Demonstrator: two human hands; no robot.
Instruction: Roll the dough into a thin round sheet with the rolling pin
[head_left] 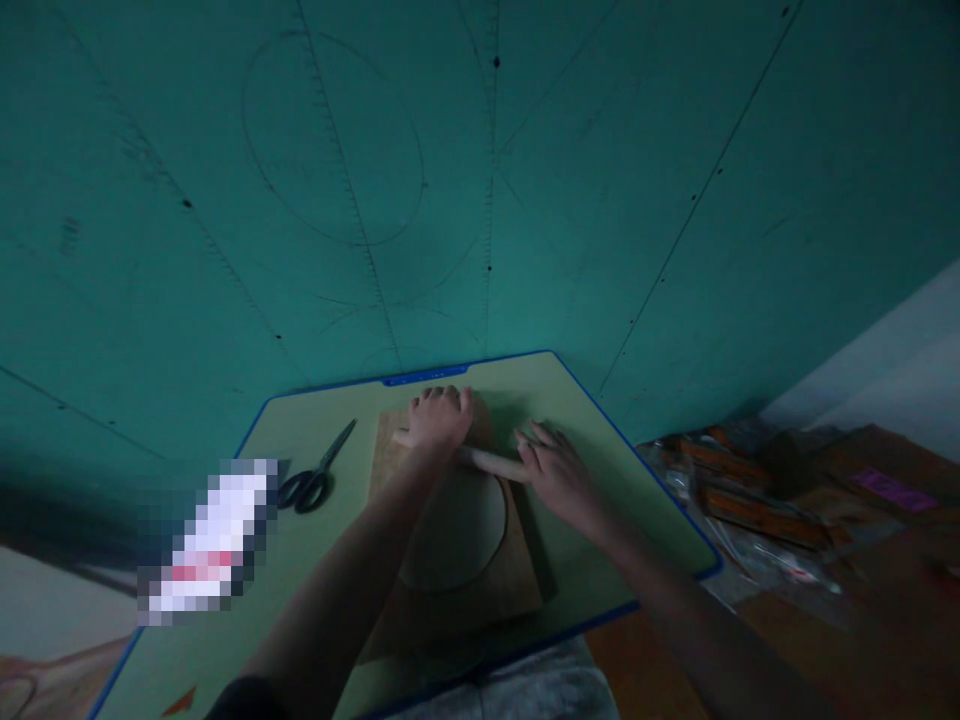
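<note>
A slim pale rolling pin [491, 464] lies across a flat round sheet of what looks like dough [465, 530]. Both rest on a wooden board [517, 592]. My left hand [439, 418] is over the pin's left part, fingers bent over its far side, and a short end pokes out at the left. At the other end, my right hand [561, 472] presses on the pin with its palm side, fingers stretched forward and spread. My left forearm hides the sheet's left part.
The board sits on a pale green folding table [600, 520] with blue edges. To the left lie black-handled scissors [315, 485] and a blurred-out white item [214, 540]. A green wall [525, 200] with pencil marks rises behind. Plastic-wrapped packages [757, 495] and cardboard [877, 480] are at the right.
</note>
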